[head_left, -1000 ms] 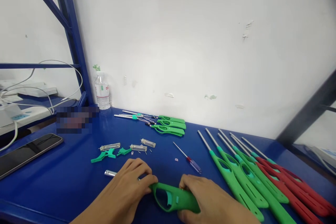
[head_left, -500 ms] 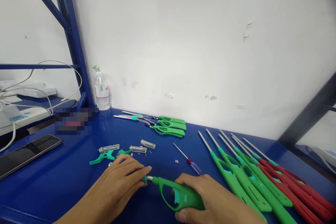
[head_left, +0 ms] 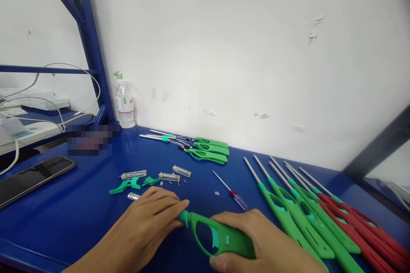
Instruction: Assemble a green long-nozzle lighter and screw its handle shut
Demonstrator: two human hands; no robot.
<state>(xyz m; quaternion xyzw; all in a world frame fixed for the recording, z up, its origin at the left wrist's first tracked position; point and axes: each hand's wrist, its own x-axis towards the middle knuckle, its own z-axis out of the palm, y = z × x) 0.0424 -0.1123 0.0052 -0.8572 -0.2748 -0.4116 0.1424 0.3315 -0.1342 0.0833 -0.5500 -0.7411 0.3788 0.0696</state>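
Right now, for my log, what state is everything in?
Left hand: closed on tube
Right hand: closed on green handle
Bottle: upright, partly filled
Phone: screen dark
Screwdriver: lying flat
Rear lighters: dismantled, wires exposed
Lighters at right: lying, tubes attached
Clear cartridges: loose
Teal pieces: loose

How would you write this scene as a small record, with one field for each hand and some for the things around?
Left hand: on a metal tube with a teal collar
Right hand: around a green handle, beside the collar
Table: blue
Middle: teal parts, clear cartridges, screwdriver
Back: three green handles, thin tubes with wires
Right side: green lighters, red lighters
Left side: phone
Near wall: clear bottle, upright
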